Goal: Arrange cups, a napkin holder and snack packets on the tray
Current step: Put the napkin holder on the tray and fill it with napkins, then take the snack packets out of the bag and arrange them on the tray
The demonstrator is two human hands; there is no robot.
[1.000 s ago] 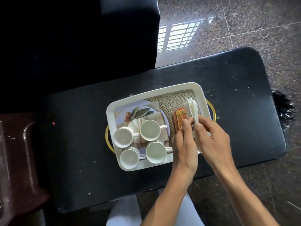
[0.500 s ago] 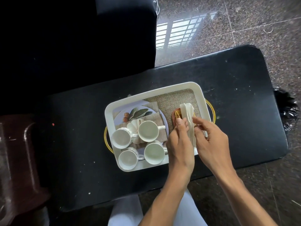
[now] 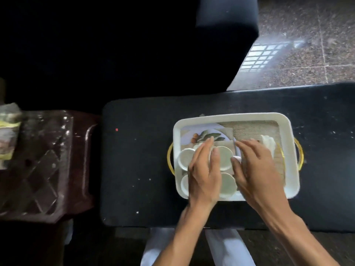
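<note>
The white tray (image 3: 230, 117) with gold handles lies on a black padded bench (image 3: 138, 160). Several white cups stand in its left half: one at the upper left (image 3: 184, 159), one beside it (image 3: 225, 158), one below (image 3: 228, 186). My left hand (image 3: 204, 169) hovers flat over the cups, fingers apart. My right hand (image 3: 254, 166) is spread over the tray's middle and hides the napkin holder; white napkins (image 3: 268, 143) stick out past its fingers. Neither hand visibly grips anything. Snack packets (image 3: 8, 135) lie far left. The view is motion-blurred.
A dark brown plastic stool (image 3: 44, 166) stands left of the bench, with the packets at its far edge. A black sofa (image 3: 221, 45) rises behind the bench. Speckled tiled floor (image 3: 307, 60) shows at the upper right. My white-trousered legs are below the bench.
Both hands have left the napkins and holder and moved left, over the cups. The camera has swung left, bringing the brown stool and the packets into view.
</note>
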